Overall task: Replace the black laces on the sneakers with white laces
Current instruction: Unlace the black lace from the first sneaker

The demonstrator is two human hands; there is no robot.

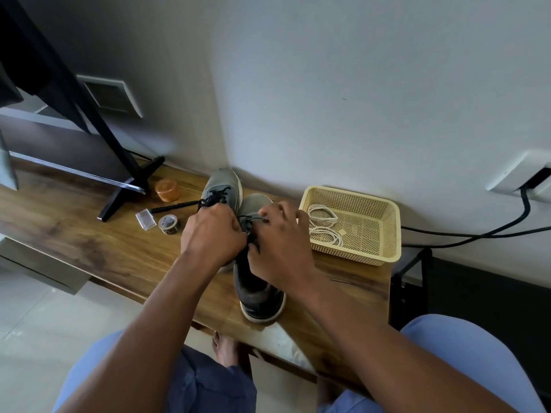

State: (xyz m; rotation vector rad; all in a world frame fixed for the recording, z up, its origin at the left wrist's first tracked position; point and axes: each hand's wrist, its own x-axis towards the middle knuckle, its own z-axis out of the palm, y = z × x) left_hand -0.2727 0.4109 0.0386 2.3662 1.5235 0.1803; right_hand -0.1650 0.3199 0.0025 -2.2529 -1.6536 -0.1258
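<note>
On the desk [89,234], two grey sneakers stand side by side, toes to the wall. Near sneaker [258,296]: both hands sit over its lacing, so the eyelets are hidden. Left hand [213,234] clenched, grip on black lace [249,219] as far as I can tell; contact point covered by knuckles. Right hand [281,248] pinches the same lace, fingertips partly hidden. Far sneaker [222,186] half-blocked by the left hand, black laces visible. White laces [323,223] coiled in the yellow basket [387,234], just right of the shoes.
</note>
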